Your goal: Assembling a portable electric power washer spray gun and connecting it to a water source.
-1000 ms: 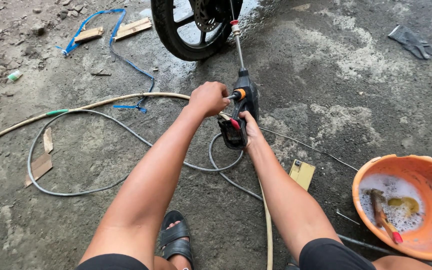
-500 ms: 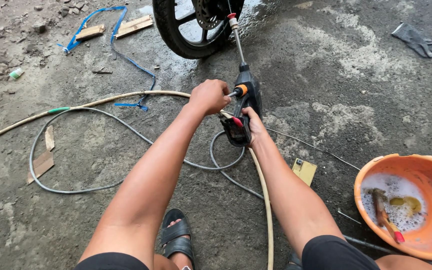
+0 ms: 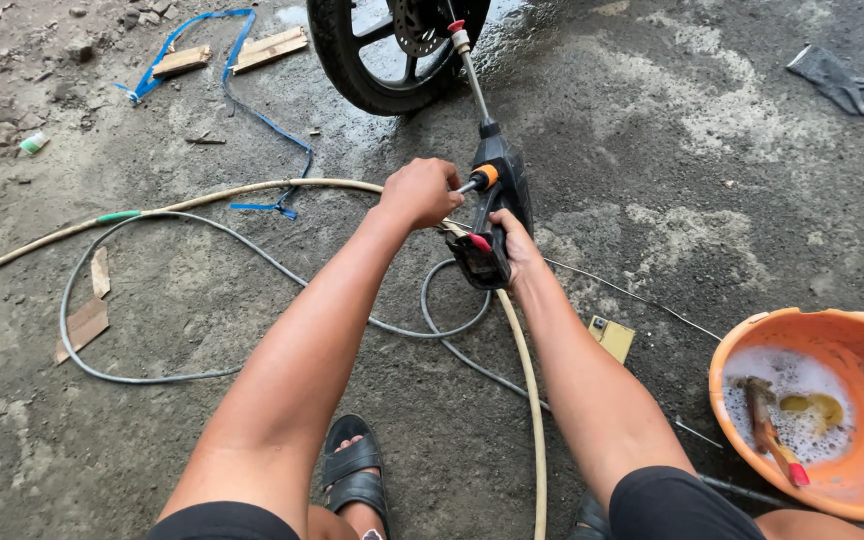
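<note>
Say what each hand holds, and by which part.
Right hand holds the spray gun by its handle. Left hand pinches the fitting beside the orange collar.

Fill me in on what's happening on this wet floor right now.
A person crouches on wet concrete, working a pressure washer spray gun with both hands. The right hand grips its handle; the left hand closes around the orange fitting where a hose joins. The lance points toward a motorcycle wheel. An orange basin of soapy water sits to the right, and a grey hose loops across the floor.
</note>
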